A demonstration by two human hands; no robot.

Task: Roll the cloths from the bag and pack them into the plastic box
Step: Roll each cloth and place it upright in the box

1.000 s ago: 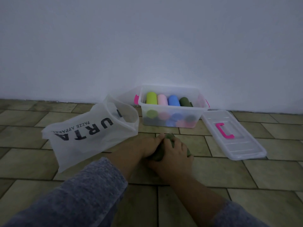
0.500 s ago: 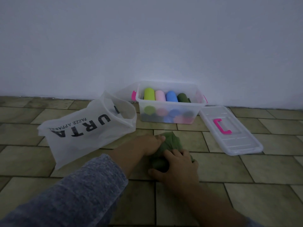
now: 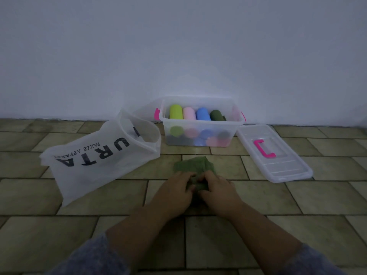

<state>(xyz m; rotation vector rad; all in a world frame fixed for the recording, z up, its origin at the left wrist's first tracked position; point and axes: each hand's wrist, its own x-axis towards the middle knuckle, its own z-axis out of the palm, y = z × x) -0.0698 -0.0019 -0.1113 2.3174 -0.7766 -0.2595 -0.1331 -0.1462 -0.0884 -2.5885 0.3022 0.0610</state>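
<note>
A green cloth (image 3: 193, 165) lies on the tiled floor in front of me. My left hand (image 3: 174, 192) and my right hand (image 3: 218, 192) sit side by side on its near end, fingers curled into the fabric. Behind it, against the wall, stands the clear plastic box (image 3: 201, 135) with pink handles. Its top row holds a lime roll (image 3: 176, 112), a pink roll (image 3: 189, 113), a blue roll (image 3: 203, 114) and a dark green roll (image 3: 216, 115), with more rolls below. The white bag (image 3: 95, 157) with black lettering lies open at left.
The box's clear lid (image 3: 278, 165) with a pink handle lies flat on the floor to the right of the box. A plain white wall (image 3: 178, 56) rises just behind the box. Grey sleeves cover both forearms at the bottom.
Both hands drew back toward me along the cloth and now sit level with each other. More of the green cloth shows flat beyond the fingers.
</note>
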